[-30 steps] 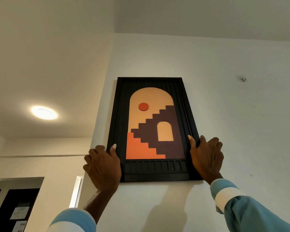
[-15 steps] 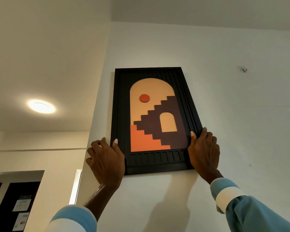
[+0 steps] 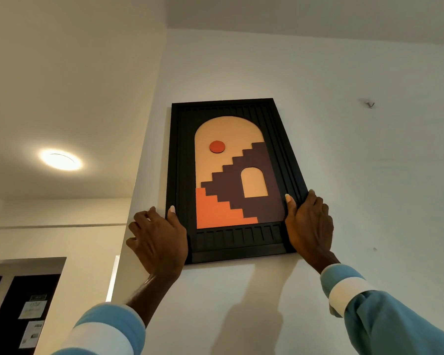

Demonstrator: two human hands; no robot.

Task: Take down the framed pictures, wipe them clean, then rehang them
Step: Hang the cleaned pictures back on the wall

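Light-blue sleeves [image 3: 385, 321] with white cuffs reach up. The left hand [image 3: 159, 242] grips the framed picture [image 3: 231, 175] at its lower left edge, thumb on the front and fingers [image 3: 139, 224] curled beside it; the right hand [image 3: 309, 226] clasps the lower right edge the same way. The picture sits high against the white wall [image 3: 369, 188]. Its black ribbed frame surrounds a tan arch, a red-orange disc, dark brown stairs and an orange stepped block. A metal hook [image 3: 370, 104] sits well to the right.
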